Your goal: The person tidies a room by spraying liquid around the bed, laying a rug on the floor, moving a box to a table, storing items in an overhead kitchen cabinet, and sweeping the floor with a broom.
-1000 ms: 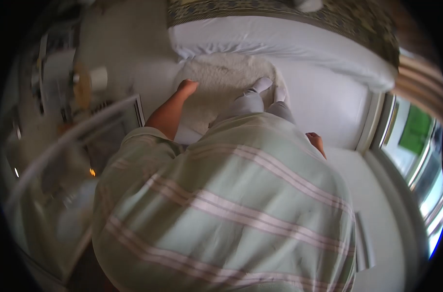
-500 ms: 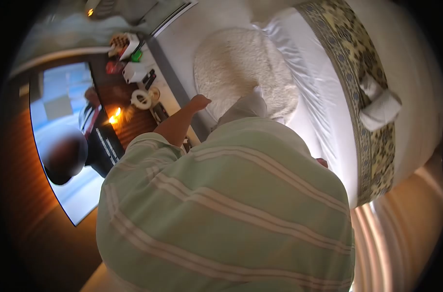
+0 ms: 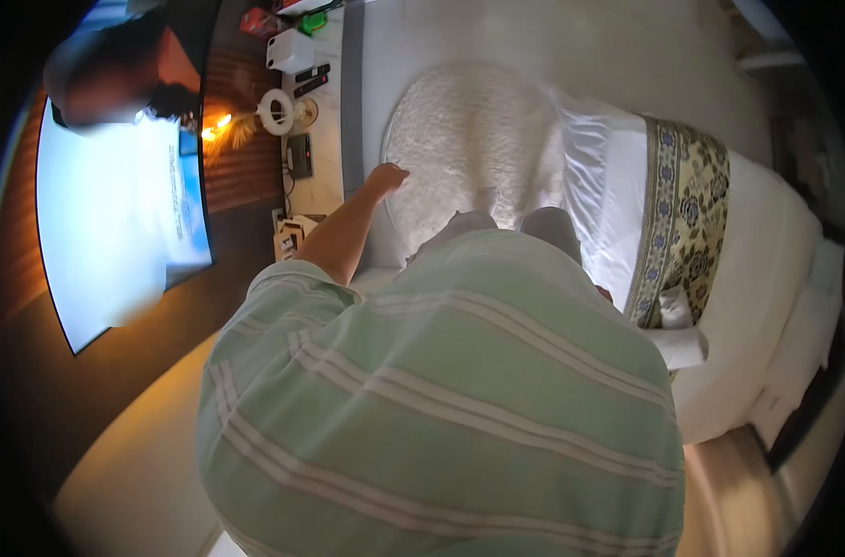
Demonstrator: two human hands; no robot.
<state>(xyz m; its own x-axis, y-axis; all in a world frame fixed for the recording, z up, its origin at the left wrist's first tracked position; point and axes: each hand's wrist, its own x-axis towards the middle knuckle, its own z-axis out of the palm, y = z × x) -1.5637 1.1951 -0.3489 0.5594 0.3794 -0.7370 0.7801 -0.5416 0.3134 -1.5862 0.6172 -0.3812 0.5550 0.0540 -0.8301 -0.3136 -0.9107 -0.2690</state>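
My left hand (image 3: 388, 177) hangs out to the left of my body, above the left edge of a round, shaggy cream rug (image 3: 473, 116). Its fingers look loosely curled, and nothing shows in them. Beside the bed, only a sliver of my right hand (image 3: 605, 294) peeks past my striped shirt; its fingers are hidden. The bed (image 3: 766, 223) has white linen and a patterned runner (image 3: 687, 209). Rolled white towels (image 3: 677, 346) lie at the runner's near end, partly behind my shirt.
A long counter (image 3: 328, 139) runs along the left, holding a white box (image 3: 290, 52), two remotes (image 3: 312, 80), a white ring-shaped ornament (image 3: 275, 112) and a wooden box (image 3: 288, 243). A lit screen (image 3: 116, 213) hangs on the wall beyond it.
My view has turned, so the counter now runs nearly straight up the picture and the towels sit lower. My legs have moved over the rug. My left hand stays out at my side.
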